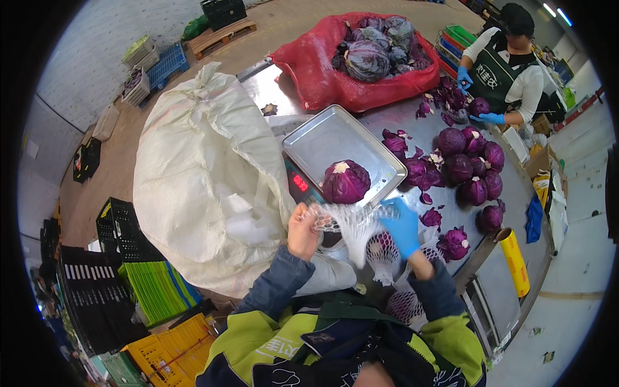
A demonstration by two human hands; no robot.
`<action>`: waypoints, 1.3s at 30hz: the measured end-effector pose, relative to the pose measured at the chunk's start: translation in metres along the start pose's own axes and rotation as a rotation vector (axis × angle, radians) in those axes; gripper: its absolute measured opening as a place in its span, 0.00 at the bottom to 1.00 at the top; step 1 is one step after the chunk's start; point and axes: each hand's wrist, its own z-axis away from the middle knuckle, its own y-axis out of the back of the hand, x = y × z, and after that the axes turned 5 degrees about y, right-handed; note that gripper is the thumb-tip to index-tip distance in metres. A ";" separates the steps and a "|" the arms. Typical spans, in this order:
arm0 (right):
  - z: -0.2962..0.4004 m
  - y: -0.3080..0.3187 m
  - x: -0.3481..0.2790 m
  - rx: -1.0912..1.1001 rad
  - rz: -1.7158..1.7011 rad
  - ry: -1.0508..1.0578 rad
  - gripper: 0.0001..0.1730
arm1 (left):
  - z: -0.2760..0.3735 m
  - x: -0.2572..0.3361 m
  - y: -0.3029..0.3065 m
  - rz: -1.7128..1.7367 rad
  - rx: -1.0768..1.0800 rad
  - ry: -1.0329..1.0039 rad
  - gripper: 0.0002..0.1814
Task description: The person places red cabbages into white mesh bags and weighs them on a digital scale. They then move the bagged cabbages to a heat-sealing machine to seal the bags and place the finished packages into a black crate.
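My bare left hand (303, 232) grips one side of a white foam net sleeve (355, 237). My right hand (401, 228), in a blue glove, has hold of its other side, so the net is stretched between both hands and partly blurred. Just beyond it, a trimmed red cabbage (349, 186) rests cut stem up on a metal tray (333, 133). Under the tray is a digital scale (296, 180) with a lit red display. Below my right hand lie red cabbages in foam nets (384, 259), partly hidden by my arm.
A large white woven sack (193, 179) of foam nets stands at left. Beyond the tray is a red mesh sack (314, 72) of cabbages. Bare cabbages (459, 167) and loose leaves (420, 171) cover the right side, near a yellow roll (513, 263). A co-worker (503, 72) handles a cabbage opposite.
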 end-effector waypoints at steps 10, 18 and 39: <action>-0.088 -0.020 0.027 -0.193 -0.738 -0.287 0.31 | -0.042 0.026 -0.027 -0.299 0.189 0.237 0.24; 0.003 0.057 0.097 -0.014 -1.395 -0.177 0.18 | -0.055 -0.057 -0.066 -0.254 -0.234 0.564 0.17; -0.056 0.244 0.210 0.767 0.776 -0.243 0.54 | -0.039 0.157 0.098 -2.256 0.354 0.054 0.23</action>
